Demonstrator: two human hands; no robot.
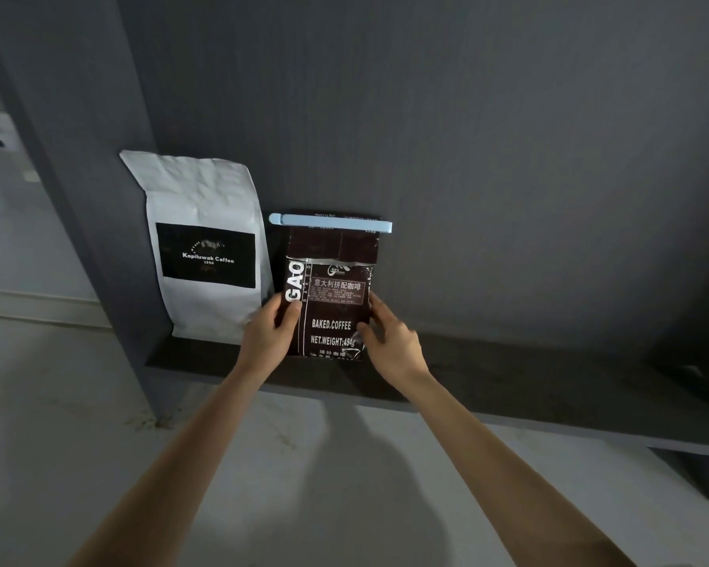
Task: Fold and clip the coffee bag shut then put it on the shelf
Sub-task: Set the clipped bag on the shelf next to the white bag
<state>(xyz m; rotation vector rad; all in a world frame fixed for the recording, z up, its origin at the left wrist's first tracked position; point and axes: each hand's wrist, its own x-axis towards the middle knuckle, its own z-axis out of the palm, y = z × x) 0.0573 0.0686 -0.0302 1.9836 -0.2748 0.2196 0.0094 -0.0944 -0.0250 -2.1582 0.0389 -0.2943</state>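
Observation:
A dark brown coffee bag (331, 304) with white print stands upright on the dark shelf (508, 378), leaning near the grey back wall. Its top is folded over, and a long pale blue clip (330, 223) is clamped across the fold. My left hand (269, 335) grips the bag's lower left edge, thumb on the front. My right hand (389, 341) holds the lower right edge, fingers against the side and thumb on the front.
A taller white coffee bag (205, 239) with a black label stands right beside the brown bag on its left, nearly touching it. The shelf's left side panel (78, 190) rises beyond it. The shelf board runs on to the right. Pale floor lies below.

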